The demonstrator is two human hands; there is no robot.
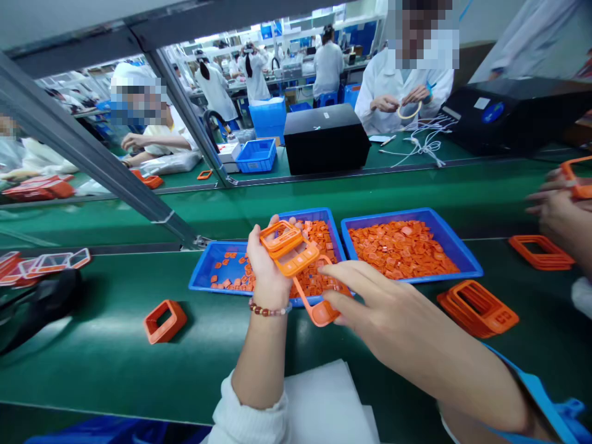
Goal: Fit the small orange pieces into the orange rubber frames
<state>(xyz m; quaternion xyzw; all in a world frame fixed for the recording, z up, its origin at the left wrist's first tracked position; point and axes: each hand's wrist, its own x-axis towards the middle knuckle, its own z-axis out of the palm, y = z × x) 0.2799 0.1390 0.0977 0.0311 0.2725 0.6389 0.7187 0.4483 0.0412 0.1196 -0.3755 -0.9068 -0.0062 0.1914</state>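
My left hand is raised over the left blue tray and grips an orange silicone frame with a flat orange piece hanging under it. My right hand pinches the lower orange strap end of the same soft part, fingers closed on it. Small orange parts lie in both the left tray and the right blue tray.
One orange frame lies on the green belt at left, a stack of frames at right, more frames further right by another person's hands. White foam sheet sits near me. A black box and workers stand beyond.
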